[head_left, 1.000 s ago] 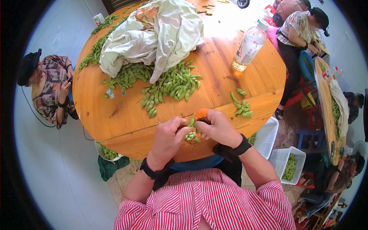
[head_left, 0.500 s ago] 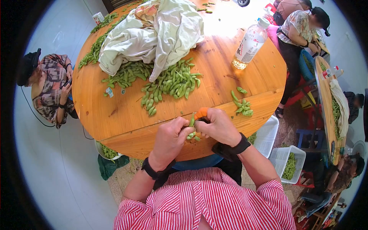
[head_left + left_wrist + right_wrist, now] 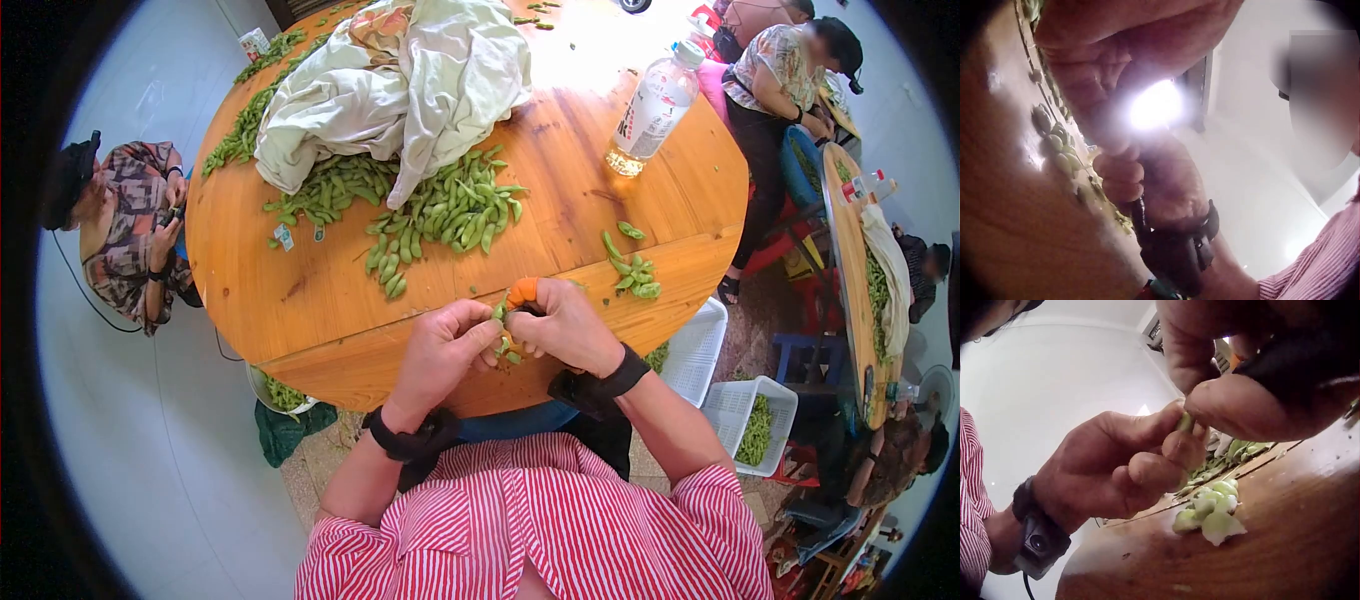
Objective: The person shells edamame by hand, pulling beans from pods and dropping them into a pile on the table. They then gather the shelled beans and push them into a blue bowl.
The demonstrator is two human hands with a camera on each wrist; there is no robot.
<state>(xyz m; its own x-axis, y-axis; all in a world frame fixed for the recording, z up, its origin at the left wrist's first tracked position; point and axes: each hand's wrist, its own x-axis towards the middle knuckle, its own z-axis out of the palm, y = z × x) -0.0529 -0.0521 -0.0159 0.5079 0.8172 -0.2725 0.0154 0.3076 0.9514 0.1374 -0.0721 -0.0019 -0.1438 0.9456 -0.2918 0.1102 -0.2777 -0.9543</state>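
Note:
Near the table's front edge, my left hand (image 3: 450, 338) pinches a green soybean pod (image 3: 500, 311) between thumb and fingers. The right hand (image 3: 562, 328) meets it from the other side, its thumb and forefinger closed at the pod's end. An orange cover (image 3: 523, 291) wraps the right forefinger. Something dark (image 3: 1297, 369) sits within the curl of the right hand; I cannot tell what it is. Just below the fingers, a little pile of pale green beans and hulls (image 3: 1213, 512) lies on the wood. Much of the pod is hidden by the fingertips.
Beyond the hands, pods are heaped (image 3: 455, 215) under a pale cloth (image 3: 400, 90) on the round table (image 3: 330, 345). A few pods (image 3: 633, 275) and a bottle (image 3: 655, 110) stand to the right. White baskets (image 3: 715, 400) are below the table's right edge. Other people sit around.
The pod stood upright between the hands and now shows less, mostly covered by fingers. The left hand has shifted slightly upward; both hands stay close together.

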